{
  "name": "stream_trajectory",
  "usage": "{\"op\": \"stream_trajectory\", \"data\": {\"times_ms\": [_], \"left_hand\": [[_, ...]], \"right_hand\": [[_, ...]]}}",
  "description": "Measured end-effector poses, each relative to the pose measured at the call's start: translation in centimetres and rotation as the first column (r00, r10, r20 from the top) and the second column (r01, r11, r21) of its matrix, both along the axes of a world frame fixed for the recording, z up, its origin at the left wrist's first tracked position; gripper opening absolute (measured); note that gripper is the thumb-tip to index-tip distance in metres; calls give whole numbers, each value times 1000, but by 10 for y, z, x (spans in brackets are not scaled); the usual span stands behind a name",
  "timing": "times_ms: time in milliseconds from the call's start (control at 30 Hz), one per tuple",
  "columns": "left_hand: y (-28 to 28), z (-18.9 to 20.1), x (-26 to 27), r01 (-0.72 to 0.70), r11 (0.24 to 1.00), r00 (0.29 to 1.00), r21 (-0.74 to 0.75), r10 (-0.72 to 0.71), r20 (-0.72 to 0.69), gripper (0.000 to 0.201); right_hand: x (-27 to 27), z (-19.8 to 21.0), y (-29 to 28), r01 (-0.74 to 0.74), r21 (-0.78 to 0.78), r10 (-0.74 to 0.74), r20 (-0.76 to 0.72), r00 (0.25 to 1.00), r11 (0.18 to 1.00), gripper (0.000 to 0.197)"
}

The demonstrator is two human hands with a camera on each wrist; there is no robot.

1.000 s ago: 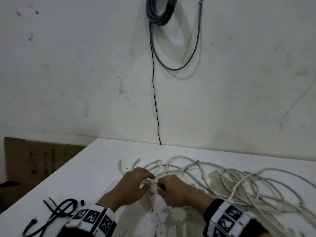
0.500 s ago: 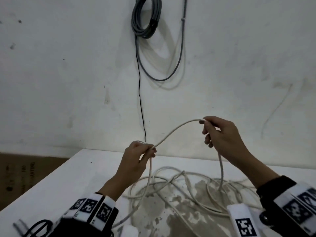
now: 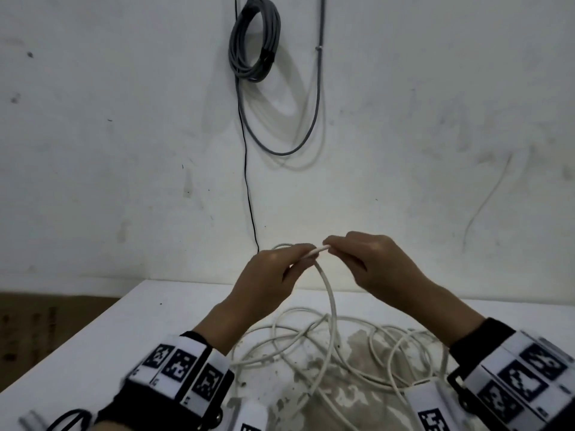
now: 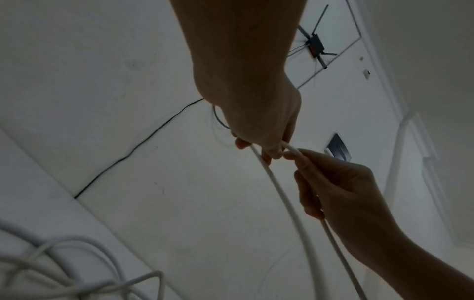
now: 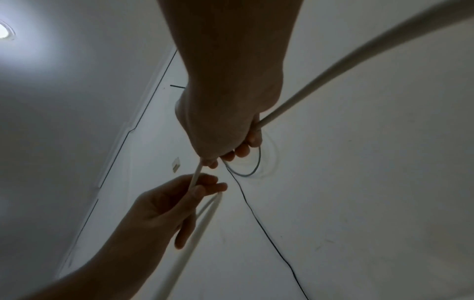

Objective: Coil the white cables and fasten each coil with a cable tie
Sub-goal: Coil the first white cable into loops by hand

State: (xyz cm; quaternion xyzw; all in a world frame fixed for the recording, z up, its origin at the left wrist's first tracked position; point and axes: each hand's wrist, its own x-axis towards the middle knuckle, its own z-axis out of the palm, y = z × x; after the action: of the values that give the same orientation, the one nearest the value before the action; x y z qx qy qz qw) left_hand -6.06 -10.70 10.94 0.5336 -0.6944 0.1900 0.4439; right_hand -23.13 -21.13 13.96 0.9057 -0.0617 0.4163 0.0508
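Two hands are met above the table (image 3: pixel 93 337) in the head view, and a white cable (image 3: pixel 330 303) is pinched between them: the left hand (image 3: pixel 267 281) is curled round a strand at its fingertips, the right hand (image 3: pixel 373 265) is closed on the short stretch that bridges the gap. From the left hand one strand is seen to drop in a long arc, near-vertical, down to the loose tangle on the tabletop, directly below and between the wrists. From the left wrist view, the left hand (image 4: pixel 259 121) is seen gripping two strands, which run away downward side by side, while the right hand (image 4: pixel 341 188) is pinched on the cable (image 4: pixel 282 194) just beside the left fingertips. From the right wrist view, the right hand (image 5: pixel 225 130) is wrapped on the cable (image 5: pixel 359 56), which is fed out behind the palm toward the wrist; the left hand (image 5: pixel 164 209) lies below it, fingers curled on the strand. The next loop, it is judged, would be handed leftward, since the left hand is the gathering one and the slack lies beneath both. No cable tie is made out for certain.
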Motion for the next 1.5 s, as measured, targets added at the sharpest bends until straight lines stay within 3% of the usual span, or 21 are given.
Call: {"op": "stream_trajectory", "data": {"times_ms": [167,400,533,633,833,900,967,1000,1067,1133,1167,1200,1267,1300,1333,1400,1500], "left_hand": [[9,10,11,-13,1000,996,-26,16,90,32],[23,8,25,-50,995,999,84,49,18,13],[35,-2,40,-103,986,987,128,117,-110,13],[45,-11,52,-112,971,969,209,153,-192,16],[55,-25,62,-148,929,921,338,254,-295,19],[54,-25,59,-155,888,876,432,326,-355,29],[51,-20,50,5,892,727,452,307,-614,40],[49,-16,43,141,917,574,372,231,-786,41],[42,-5,31,366,929,163,50,-12,-986,40],[38,11,17,461,843,-182,-278,-216,-959,34],[36,19,9,465,796,-276,-388,-286,-917,30],[35,26,2,459,758,-316,-464,-349,-883,25],[32,37,-11,454,716,-279,-530,-450,-848,20],[31,40,-15,456,723,-209,-518,-479,-852,20],[30,41,-19,459,754,-95,-470,-484,-870,21],[27,38,-21,439,850,205,-293,-412,-888,24],[27,25,-22,330,944,636,0,-222,-739,30]], "right_hand": [[-7,7,-8,-20,15,18,147,989,1000,29],[-19,11,-17,2,104,-26,229,973,995,21],[-29,15,-38,44,291,-159,386,909,956,15],[-40,16,-51,89,397,-259,399,880,914,15],[-53,16,-55,88,548,-387,460,799,832,33],[-51,11,-58,81,600,-426,459,780,796,36],[-44,4,-56,108,608,-438,424,793,786,35],[-38,-1,-52,126,601,-430,395,812,790,32],[-24,-12,-41,164,576,-399,310,863,801,25],[-9,-24,-30,188,556,-349,199,916,810,21],[-2,-30,-24,204,542,-316,121,941,815,21],[5,-35,-18,213,528,-272,36,962,822,22],[13,-41,-3,193,513,-155,-117,981,836,23],[16,-42,4,183,496,-101,-189,977,849,23],[17,-41,13,173,464,-59,-251,966,869,22],[17,-33,29,156,401,-22,-319,947,903,20],[13,-16,48,117,303,-9,-334,942,946,19]]}}
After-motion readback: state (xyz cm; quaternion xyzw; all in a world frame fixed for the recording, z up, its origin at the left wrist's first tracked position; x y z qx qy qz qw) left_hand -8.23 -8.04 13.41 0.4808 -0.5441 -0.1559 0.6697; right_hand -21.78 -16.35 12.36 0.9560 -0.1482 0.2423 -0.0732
